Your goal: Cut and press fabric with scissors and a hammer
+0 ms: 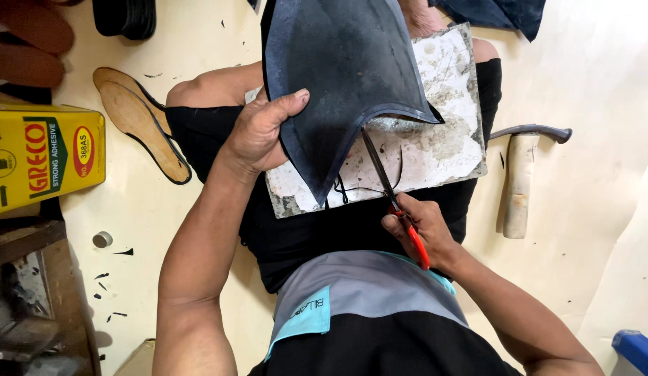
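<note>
My left hand [261, 132] grips the left edge of a large black rubber sheet [345, 63], holding it up over a stained white board [435, 153] that rests on my lap. My right hand [418, 226] holds red-handled scissors [394, 198] whose dark blades reach up to the sheet's curved lower edge. A thin black trimmed strip [352, 189] curls on the board below the cut.
A hammer [522, 167] with a pale wooden handle lies on the floor to the right. Tan shoe insoles [139, 122] lie to the left, beside a yellow adhesive can [42, 157]. More dark sheet material [498, 12] is at top right. Small black scraps [104, 282] dot the floor.
</note>
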